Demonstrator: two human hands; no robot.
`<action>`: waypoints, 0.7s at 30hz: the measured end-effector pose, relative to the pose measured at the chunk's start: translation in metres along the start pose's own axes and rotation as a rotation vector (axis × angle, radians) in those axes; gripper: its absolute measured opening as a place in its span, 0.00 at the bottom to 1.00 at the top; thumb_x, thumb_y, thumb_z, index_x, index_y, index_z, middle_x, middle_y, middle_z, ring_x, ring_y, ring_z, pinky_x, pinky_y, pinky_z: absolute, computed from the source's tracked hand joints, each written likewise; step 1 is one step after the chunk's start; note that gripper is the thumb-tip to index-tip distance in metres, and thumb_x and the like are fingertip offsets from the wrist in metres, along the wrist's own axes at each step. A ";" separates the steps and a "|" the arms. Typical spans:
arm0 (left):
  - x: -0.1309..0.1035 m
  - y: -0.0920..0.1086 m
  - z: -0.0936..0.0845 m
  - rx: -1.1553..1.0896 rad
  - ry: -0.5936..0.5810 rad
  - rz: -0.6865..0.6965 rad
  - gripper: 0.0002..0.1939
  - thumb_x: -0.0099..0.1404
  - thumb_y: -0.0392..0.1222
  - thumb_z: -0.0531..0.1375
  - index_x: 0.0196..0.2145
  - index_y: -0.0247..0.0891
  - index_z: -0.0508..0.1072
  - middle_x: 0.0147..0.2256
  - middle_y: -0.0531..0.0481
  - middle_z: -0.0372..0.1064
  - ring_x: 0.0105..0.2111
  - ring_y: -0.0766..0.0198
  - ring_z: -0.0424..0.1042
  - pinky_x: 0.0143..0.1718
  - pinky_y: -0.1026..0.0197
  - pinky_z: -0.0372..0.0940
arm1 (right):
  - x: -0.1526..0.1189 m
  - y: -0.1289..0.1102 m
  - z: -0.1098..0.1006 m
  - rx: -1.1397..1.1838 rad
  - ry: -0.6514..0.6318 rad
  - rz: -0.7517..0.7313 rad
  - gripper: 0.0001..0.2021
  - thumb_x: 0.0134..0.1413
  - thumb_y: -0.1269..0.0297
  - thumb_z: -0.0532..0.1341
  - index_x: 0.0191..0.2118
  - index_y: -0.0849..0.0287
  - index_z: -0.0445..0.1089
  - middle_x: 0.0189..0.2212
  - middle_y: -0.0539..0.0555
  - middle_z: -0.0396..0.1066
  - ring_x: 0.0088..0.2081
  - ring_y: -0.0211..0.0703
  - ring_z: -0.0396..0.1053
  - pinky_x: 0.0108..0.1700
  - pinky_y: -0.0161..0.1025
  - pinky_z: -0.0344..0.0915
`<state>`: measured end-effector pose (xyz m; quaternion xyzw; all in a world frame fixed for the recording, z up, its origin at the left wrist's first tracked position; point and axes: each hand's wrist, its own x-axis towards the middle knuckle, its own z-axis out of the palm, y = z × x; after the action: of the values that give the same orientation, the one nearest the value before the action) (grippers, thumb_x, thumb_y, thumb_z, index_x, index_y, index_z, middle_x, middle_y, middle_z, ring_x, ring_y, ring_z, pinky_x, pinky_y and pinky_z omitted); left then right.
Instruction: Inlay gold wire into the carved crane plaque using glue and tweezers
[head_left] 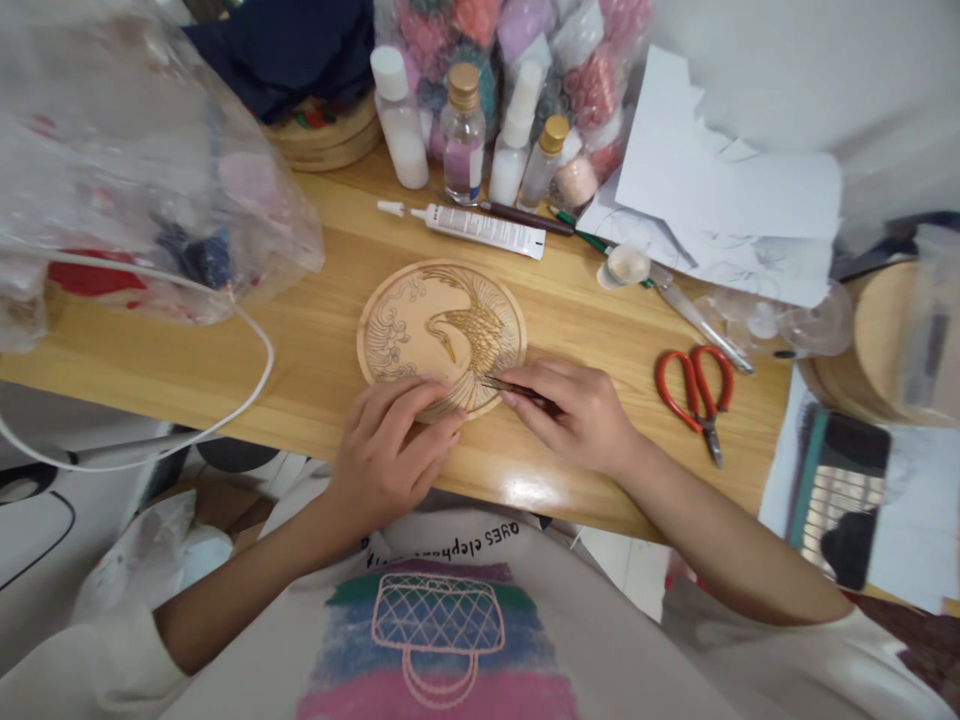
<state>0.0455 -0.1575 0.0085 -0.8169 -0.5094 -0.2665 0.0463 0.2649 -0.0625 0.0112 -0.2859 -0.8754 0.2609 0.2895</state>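
Note:
A round, light wooden disc (405, 320) with a crane and wave pattern in gold and dark lines lies on the wooden table. My left hand (394, 445) rests on the disc's lower left edge, palm down, fingers spread and holding nothing. Dark tweezers (525, 390) are pinched in my right hand (574, 410), at the disc's lower right. Their tips point left and meet the patterned surface near the crane's body. Whether anything sits between the tips is too small to tell.
Behind the disc lie a white glue tube (487, 228) and several bottles (463, 135). Red-handled pliers (697, 395) and a phone (844, 495) are at the right. A plastic bag (150, 170) and white cable (259, 380) occupy the left.

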 end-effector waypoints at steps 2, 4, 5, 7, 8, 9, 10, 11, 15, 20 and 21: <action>0.000 0.000 0.000 -0.001 -0.004 -0.009 0.09 0.66 0.35 0.60 0.44 0.40 0.74 0.47 0.42 0.73 0.49 0.53 0.72 0.50 0.49 0.67 | 0.000 0.000 0.000 0.002 -0.003 0.002 0.09 0.63 0.68 0.59 0.45 0.59 0.75 0.34 0.53 0.79 0.30 0.37 0.75 0.31 0.33 0.69; 0.000 0.000 0.000 -0.005 -0.002 -0.012 0.09 0.66 0.35 0.60 0.44 0.40 0.74 0.47 0.42 0.73 0.49 0.52 0.72 0.50 0.49 0.66 | 0.000 0.000 0.000 -0.002 0.002 0.001 0.09 0.63 0.67 0.59 0.45 0.59 0.75 0.33 0.53 0.79 0.30 0.36 0.74 0.31 0.33 0.68; 0.000 0.000 0.000 -0.006 0.000 -0.010 0.09 0.66 0.35 0.60 0.44 0.39 0.74 0.47 0.41 0.73 0.49 0.52 0.72 0.50 0.49 0.66 | -0.001 0.000 0.000 -0.007 0.004 0.002 0.08 0.63 0.67 0.59 0.45 0.59 0.75 0.33 0.53 0.79 0.29 0.36 0.74 0.31 0.33 0.68; 0.000 0.000 0.000 -0.003 0.004 -0.009 0.09 0.65 0.35 0.60 0.44 0.39 0.74 0.47 0.41 0.73 0.49 0.51 0.72 0.50 0.49 0.66 | -0.001 0.000 0.001 -0.016 0.011 0.000 0.08 0.63 0.67 0.60 0.45 0.60 0.74 0.32 0.53 0.78 0.28 0.36 0.73 0.31 0.33 0.68; 0.000 0.001 0.000 0.000 0.008 -0.009 0.09 0.65 0.36 0.60 0.44 0.39 0.74 0.47 0.41 0.73 0.49 0.52 0.72 0.50 0.49 0.66 | -0.001 0.000 0.001 -0.018 0.012 -0.001 0.08 0.63 0.68 0.60 0.45 0.60 0.74 0.32 0.53 0.78 0.28 0.36 0.73 0.31 0.33 0.68; 0.000 0.001 0.000 0.005 0.011 -0.013 0.09 0.66 0.36 0.60 0.44 0.40 0.74 0.47 0.42 0.73 0.49 0.52 0.72 0.50 0.49 0.66 | -0.001 0.000 0.001 -0.020 0.013 -0.003 0.08 0.63 0.68 0.60 0.44 0.61 0.74 0.32 0.53 0.78 0.29 0.37 0.74 0.32 0.33 0.69; 0.000 0.001 0.001 0.009 0.015 -0.020 0.09 0.66 0.37 0.60 0.44 0.40 0.74 0.48 0.42 0.73 0.49 0.52 0.72 0.50 0.49 0.66 | -0.001 0.001 0.001 -0.021 0.015 -0.004 0.08 0.63 0.68 0.60 0.44 0.61 0.74 0.32 0.54 0.79 0.30 0.37 0.74 0.33 0.34 0.69; -0.001 0.001 0.001 0.013 0.021 -0.030 0.09 0.66 0.37 0.60 0.45 0.41 0.74 0.48 0.43 0.73 0.49 0.52 0.72 0.50 0.50 0.67 | -0.001 0.001 0.001 -0.022 0.016 -0.005 0.08 0.63 0.68 0.60 0.45 0.61 0.74 0.32 0.54 0.79 0.30 0.37 0.75 0.33 0.34 0.70; -0.003 0.002 0.003 0.033 0.057 -0.059 0.11 0.64 0.36 0.62 0.45 0.40 0.74 0.48 0.42 0.74 0.50 0.51 0.72 0.50 0.49 0.66 | -0.001 0.001 0.000 -0.025 0.010 -0.003 0.08 0.64 0.67 0.59 0.45 0.59 0.74 0.32 0.53 0.79 0.29 0.36 0.74 0.32 0.33 0.69; -0.002 0.007 0.003 0.076 0.080 -0.049 0.10 0.64 0.37 0.62 0.44 0.37 0.74 0.47 0.40 0.73 0.50 0.50 0.72 0.51 0.48 0.65 | -0.001 0.001 -0.001 -0.013 -0.010 0.010 0.09 0.63 0.67 0.59 0.46 0.58 0.75 0.32 0.53 0.79 0.30 0.37 0.74 0.33 0.33 0.69; -0.001 0.010 0.003 0.077 0.079 -0.048 0.09 0.64 0.37 0.62 0.43 0.37 0.74 0.47 0.40 0.73 0.50 0.50 0.72 0.51 0.48 0.66 | -0.001 0.001 -0.001 -0.009 -0.010 0.012 0.09 0.63 0.67 0.59 0.46 0.58 0.75 0.33 0.53 0.79 0.30 0.37 0.74 0.33 0.33 0.69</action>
<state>0.0548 -0.1616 0.0073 -0.7909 -0.5366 -0.2796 0.0913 0.2661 -0.0624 0.0108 -0.2910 -0.8763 0.2602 0.2823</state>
